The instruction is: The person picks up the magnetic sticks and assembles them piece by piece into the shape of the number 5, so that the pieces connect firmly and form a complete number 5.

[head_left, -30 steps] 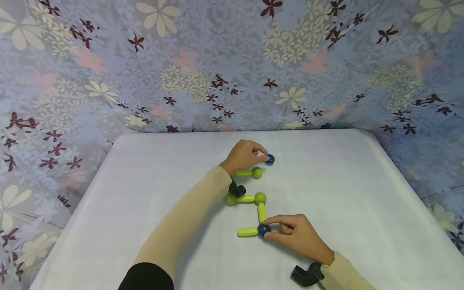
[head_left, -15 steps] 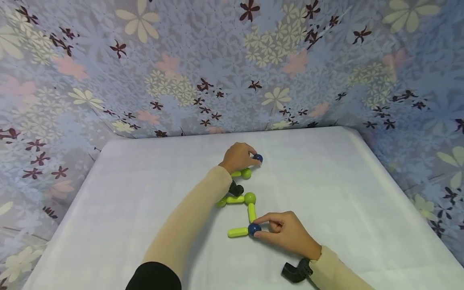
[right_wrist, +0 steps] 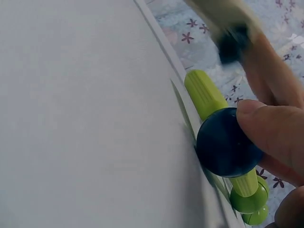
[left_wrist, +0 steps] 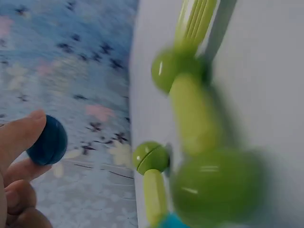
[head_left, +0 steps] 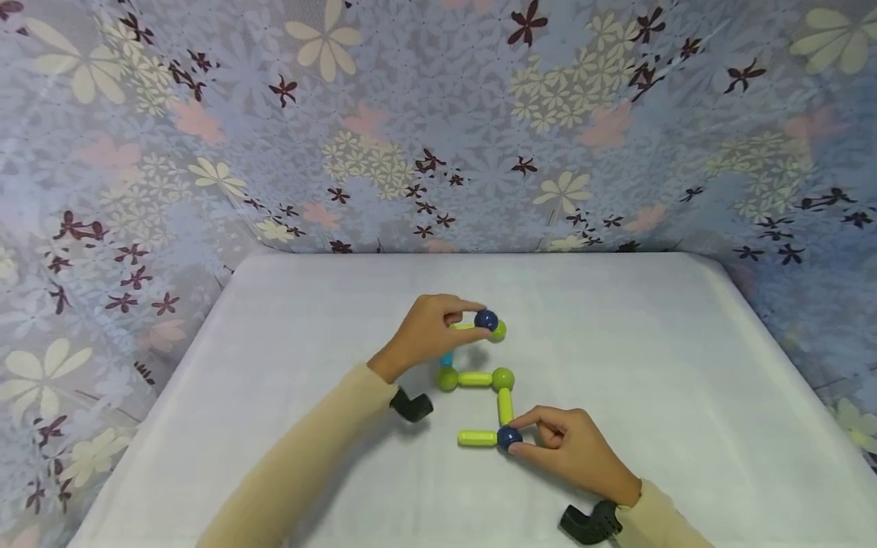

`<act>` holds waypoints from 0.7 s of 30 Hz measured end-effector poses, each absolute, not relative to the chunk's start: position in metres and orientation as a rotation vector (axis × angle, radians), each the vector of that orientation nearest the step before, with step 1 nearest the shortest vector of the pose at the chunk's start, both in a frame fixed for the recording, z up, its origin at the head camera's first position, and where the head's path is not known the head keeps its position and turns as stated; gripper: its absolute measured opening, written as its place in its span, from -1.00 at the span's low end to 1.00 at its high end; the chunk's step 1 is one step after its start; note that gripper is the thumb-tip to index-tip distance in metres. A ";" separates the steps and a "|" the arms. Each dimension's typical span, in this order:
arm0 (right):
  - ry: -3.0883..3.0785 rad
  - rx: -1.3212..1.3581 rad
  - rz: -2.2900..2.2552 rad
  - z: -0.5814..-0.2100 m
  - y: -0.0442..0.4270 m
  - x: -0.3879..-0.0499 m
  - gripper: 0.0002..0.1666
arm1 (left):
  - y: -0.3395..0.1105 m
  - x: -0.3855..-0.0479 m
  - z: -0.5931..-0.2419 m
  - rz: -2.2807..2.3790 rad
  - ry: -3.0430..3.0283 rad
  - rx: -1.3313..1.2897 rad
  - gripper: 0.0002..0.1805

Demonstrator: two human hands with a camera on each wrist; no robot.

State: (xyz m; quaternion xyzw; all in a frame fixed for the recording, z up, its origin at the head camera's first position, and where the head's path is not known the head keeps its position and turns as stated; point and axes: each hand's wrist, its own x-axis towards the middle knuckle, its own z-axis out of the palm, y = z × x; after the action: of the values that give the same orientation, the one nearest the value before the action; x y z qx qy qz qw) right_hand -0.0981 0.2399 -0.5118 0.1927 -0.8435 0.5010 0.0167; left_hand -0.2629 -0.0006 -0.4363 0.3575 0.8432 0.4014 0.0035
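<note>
My left hand (head_left: 428, 331) pinches a dark blue ball (head_left: 486, 320) between thumb and forefinger, held above the table; in the left wrist view the blue ball (left_wrist: 48, 141) is clear of the green pieces. My right hand (head_left: 572, 449) pinches a second blue ball (head_left: 509, 438), which joins a green rod (head_left: 477, 438) pointing left and another green rod (head_left: 505, 407) running away to a green ball (head_left: 503, 379). From there a green rod (head_left: 475, 379) leads to another green ball (head_left: 448, 378). Beyond it a blue rod (head_left: 447, 358), partly hidden, leads towards a far green ball (head_left: 499, 329).
A white cloth covers the table (head_left: 651, 365). Behind it and at both sides hangs a floral fabric (head_left: 384, 114). Black camera mounts sit at the left wrist (head_left: 412, 406) and right wrist (head_left: 591, 523).
My left hand has drawn the blue ball back from the table's far part, lifting it over the far green ball. My right hand stays on its blue ball. The head view has shifted slightly.
</note>
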 end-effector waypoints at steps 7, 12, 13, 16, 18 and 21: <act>-2.657 0.586 1.514 -0.506 0.249 -0.096 -0.75 | -0.070 -0.196 -0.475 1.371 2.414 1.002 -0.58; -2.680 0.551 1.518 -0.507 0.249 -0.095 -0.75 | -0.082 -0.173 -0.499 1.323 2.340 1.053 -0.59; -2.683 0.547 1.528 -0.508 0.248 -0.095 -0.75 | -0.082 -0.171 -0.501 1.301 2.336 1.075 -0.58; -2.682 0.550 1.545 -0.510 0.244 -0.095 -0.75 | -0.081 -0.167 -0.506 1.249 2.357 1.148 -0.57; -2.674 0.559 1.546 -0.511 0.241 -0.096 -0.75 | -0.082 -0.165 -0.505 1.222 2.388 1.171 -0.56; -2.665 0.560 1.533 -0.510 0.238 -0.099 -0.75 | -0.084 -0.165 -0.502 1.207 2.433 1.173 -0.56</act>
State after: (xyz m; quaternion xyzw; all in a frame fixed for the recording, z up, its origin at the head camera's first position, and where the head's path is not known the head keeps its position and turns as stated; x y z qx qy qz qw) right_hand -0.0987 0.2383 -0.5102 0.1793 -0.8527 0.4905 0.0081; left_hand -0.1652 -0.0836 -0.5018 0.3948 0.8190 0.4063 0.0915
